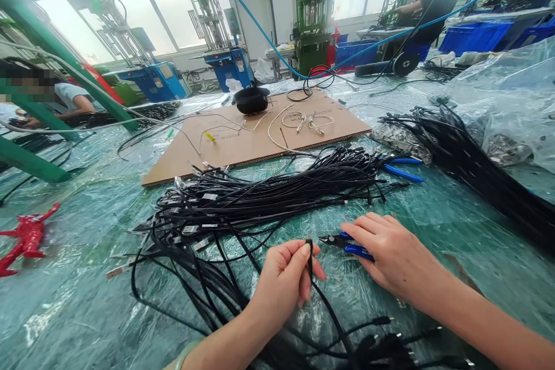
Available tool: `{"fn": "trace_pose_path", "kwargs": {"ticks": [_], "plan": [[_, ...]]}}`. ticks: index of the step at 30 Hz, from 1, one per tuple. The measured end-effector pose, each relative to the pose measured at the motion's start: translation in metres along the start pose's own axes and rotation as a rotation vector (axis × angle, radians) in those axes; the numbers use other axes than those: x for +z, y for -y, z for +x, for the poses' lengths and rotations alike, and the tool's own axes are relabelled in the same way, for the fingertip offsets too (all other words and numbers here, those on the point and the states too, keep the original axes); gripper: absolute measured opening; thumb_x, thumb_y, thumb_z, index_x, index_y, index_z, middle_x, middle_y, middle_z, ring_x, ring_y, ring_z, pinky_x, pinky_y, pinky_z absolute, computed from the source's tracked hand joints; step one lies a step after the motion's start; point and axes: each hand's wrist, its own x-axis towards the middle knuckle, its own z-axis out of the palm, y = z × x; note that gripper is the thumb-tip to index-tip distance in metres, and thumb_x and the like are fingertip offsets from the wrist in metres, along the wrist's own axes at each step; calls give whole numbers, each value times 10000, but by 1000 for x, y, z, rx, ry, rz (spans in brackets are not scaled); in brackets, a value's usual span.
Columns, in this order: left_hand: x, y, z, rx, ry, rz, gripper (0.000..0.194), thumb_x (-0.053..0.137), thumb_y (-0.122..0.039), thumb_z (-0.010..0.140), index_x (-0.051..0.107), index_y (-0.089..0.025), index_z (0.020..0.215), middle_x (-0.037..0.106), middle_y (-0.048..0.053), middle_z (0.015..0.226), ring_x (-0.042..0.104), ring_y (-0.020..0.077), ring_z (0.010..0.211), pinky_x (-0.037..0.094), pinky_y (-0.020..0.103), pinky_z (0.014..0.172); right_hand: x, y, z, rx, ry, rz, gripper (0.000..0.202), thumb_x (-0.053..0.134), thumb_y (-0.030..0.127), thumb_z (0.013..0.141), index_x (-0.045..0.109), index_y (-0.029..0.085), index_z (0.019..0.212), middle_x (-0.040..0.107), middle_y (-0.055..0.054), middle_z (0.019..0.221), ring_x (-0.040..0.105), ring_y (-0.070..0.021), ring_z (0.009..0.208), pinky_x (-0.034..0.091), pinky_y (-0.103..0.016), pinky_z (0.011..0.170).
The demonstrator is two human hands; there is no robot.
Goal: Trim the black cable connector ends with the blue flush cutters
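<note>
Between the thumb and fingers of my left hand (288, 272) is the connector end of a black cable (326, 303), which runs down toward the bottom edge. My right hand (385, 248) is closed around blue-handled wire cutters (356, 247), their metal jaws pointing left, a short way from the connector. Just beyond both hands lies a large bundle of black cables (260, 191) with metal connector ends at the left. More black cables (385, 352) with plugs lie in the bottom foreground, partly under my left forearm.
A cardboard sheet (255, 144) carries a black bowl (251, 101) and white cables (299, 121). Another pair of blue-handled pliers (403, 170) rests by the bundle. Black cables (477, 167) fill the right side. A red figure (28, 237) lies left. A co-worker (71, 98) sits beyond green posts.
</note>
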Motion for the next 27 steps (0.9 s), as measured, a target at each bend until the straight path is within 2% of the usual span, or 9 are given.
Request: {"fn": "trace_pose_path", "kwargs": {"ticks": [7, 15, 27], "plan": [[-1, 0, 1, -19, 23, -44, 283, 485, -355, 853, 605, -99, 855, 624, 29, 593, 324, 24, 338, 227, 151, 327, 2, 0, 0, -8, -38, 16, 346, 688, 25, 615, 621, 166, 923, 616, -25, 783, 527, -218, 720, 384, -341, 617], [-1, -1, 2, -38, 67, -43, 271, 462, -351, 859, 578, -107, 866, 595, 16, 573, 272, 25, 340, 157, 171, 338, 4, 0, -1, -30, -58, 12, 330, 663, 34, 641, 615, 167, 938, 612, -28, 783, 525, -224, 725, 387, -350, 619], [-2, -1, -1, 1, 103, -16, 276, 477, -363, 856, 588, -111, 870, 597, 20, 592, 295, 27, 363, 163, 183, 367, 3, -2, -2, -22, -38, 37, 307, 614, 36, 682, 587, 176, 953, 602, -37, 808, 514, -221, 739, 362, -343, 623]]}}
